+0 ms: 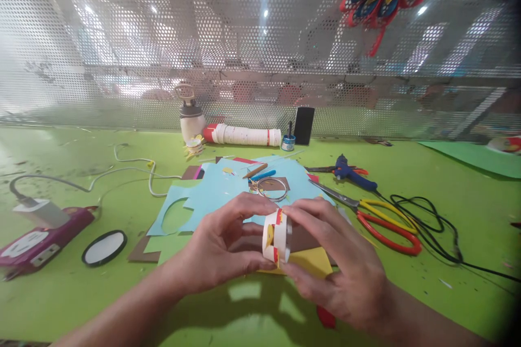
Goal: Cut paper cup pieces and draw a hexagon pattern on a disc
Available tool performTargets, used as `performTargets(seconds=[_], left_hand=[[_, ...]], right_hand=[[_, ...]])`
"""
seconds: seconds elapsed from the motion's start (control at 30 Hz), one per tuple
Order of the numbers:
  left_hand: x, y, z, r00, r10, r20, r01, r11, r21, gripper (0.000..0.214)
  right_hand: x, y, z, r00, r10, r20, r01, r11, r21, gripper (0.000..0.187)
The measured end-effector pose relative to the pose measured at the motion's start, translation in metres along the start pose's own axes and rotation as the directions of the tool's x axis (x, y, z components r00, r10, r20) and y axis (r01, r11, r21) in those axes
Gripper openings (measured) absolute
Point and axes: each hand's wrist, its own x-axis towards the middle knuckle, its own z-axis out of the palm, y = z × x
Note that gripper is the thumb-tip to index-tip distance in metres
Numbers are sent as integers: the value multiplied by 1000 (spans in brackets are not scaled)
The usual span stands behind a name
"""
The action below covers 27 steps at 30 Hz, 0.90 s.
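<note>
Both my hands meet over the green table (pixel 81 303) near its front edge. Between them is a small white paper ring with red and yellow patches (pixel 275 237). My left hand (pixel 222 244) pinches the ring from the left with thumb and fingers. My right hand (pixel 340 263) grips it from the right, fingers curled over its top and thumb below. Under my hands lie yellow (pixel 313 260), brown and light blue paper sheets (pixel 211 190).
Red and yellow scissors (pixel 378 219) lie right of my hands, with a blue glue gun (pixel 352 171) and black cable (pixel 431 227) behind. At the left are a purple device (pixel 40 238), a white cable and a round black-rimmed disc (pixel 104 248). A white bottle (pixel 190 114), stacked cups (pixel 244 134) and a perforated metal wall stand at the back.
</note>
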Motion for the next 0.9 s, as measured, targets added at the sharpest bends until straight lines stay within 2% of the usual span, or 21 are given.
performTargets(seconds=[0.3,0.5,0.9], left_hand=[[0,0,-2,1000,12,16,-12,1000,17,53],[-1,-1,-3,999,-24,20,24,1000,15,54],[-1,-2,-3,1000,-2,17,1,999,41,54]], right_hand=[[2,1,1,998,-44,-43,43,999,-17,47],[2,1,1,999,-16,-45,15,1000,-19,46],[2,2,3,999,22,-43,-21,1000,19,44]])
